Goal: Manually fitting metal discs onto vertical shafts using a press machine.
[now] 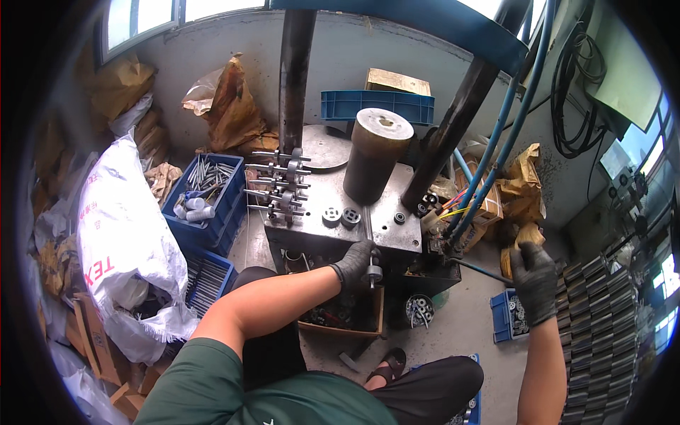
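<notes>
Shaft (372, 271) stands upright at the press table's (386, 219) front edge, your left hand (356, 263) gripping it; right hand (535, 282) grips a lever (482, 270).

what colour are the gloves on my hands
Dark grey, nearly black, on both the left hand and the right hand; the head view shows them best.

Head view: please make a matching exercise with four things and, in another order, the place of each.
Things:
1. small shaft with a collar
2. brown cylinder
3. blue crate of metal rods
4. lever

Places:
A. left of the press plate
B. in the left hand
C. upright on the press plate
D. at the right hand

Pairs: 1-B, 2-C, 3-A, 4-D
</notes>
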Tool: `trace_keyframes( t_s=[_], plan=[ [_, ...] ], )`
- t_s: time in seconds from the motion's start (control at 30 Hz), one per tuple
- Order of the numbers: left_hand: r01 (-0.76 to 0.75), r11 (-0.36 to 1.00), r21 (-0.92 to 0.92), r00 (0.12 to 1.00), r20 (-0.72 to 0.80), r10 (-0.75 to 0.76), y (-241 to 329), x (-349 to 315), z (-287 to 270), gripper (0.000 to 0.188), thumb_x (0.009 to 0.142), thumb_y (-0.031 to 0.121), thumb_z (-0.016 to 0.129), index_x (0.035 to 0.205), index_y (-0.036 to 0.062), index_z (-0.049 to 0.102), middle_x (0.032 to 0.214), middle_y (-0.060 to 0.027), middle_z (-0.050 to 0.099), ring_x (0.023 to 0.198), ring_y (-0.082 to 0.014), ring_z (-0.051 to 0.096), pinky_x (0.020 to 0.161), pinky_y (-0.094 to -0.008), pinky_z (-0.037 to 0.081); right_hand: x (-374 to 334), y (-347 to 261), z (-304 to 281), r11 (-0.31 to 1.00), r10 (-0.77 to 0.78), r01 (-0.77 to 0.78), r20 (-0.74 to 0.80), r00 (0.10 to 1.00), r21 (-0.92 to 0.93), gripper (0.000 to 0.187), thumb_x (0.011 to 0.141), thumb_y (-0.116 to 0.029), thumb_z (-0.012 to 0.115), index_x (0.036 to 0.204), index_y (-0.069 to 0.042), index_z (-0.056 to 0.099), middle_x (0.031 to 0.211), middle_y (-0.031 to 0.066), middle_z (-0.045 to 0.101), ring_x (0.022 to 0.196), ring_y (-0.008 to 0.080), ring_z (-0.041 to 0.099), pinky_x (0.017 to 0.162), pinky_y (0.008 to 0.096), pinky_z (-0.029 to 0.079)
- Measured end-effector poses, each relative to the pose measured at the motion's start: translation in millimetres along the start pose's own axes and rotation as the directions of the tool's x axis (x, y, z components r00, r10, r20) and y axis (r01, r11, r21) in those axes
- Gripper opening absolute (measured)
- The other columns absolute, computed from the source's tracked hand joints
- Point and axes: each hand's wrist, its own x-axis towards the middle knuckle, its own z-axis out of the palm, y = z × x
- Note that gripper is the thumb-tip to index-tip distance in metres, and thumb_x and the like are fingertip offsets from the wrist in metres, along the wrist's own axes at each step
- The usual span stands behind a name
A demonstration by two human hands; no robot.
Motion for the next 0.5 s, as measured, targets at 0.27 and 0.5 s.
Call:
trace_keyframes(
  t_s=[0.27,0.5],
  plan=[
    [0.023,0.989,0.147,0.999,-0.035,-0.018,-11.0,-7.7,-22.2,0.020,0.099,0.026,0.056,0.081,0.0206,0.053,0.067,0.0086,0.054,0.052,-0.0065,0.050,0.043,-0.0313,0.043,-80.1,-88.0,16.5,0.959,-0.248,0.243,0.016,0.969,0.148,0.026,0.083,-0.004,0.071,0.108,-0.002,0.067,0.096,0.0162,0.070,0.089,0.0349,0.068,0.080,0.0412,0.054],
    [-0.191,0.904,0.384,0.957,0.277,0.084,-35.6,-71.3,-6.3,0.024,0.093,0.019,0.070,0.112,0.0090,0.059,0.084,-0.0043,0.062,0.079,-0.0166,0.062,0.073,-0.0347,0.056,-141.0,-89.9,167.4,-0.202,0.363,-0.510,0.548,0.754,0.836,0.038,0.095,-0.021,0.067,0.130,-0.006,0.063,0.119,0.0118,0.070,0.112,0.0288,0.066,0.103,0.0415,0.050]
  ],
)
